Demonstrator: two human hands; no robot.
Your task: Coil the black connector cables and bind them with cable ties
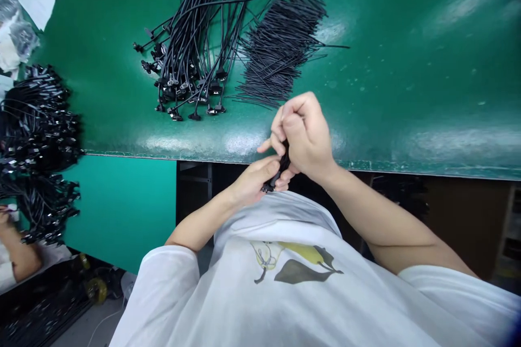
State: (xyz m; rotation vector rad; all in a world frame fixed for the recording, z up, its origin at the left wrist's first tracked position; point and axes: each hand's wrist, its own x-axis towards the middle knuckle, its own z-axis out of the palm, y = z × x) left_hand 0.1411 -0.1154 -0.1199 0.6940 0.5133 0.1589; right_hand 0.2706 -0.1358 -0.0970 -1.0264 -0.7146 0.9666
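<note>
Head view: both hands (254,181) (305,135) pinch apparent cable (280,165).

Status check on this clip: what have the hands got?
Left hand, right hand: both gripping black connector. Black cable bundle on green bench, apart from hands.

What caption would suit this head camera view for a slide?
Left hand and right hand hold a black cable beside a green workbench laid with bundled cables.
</note>
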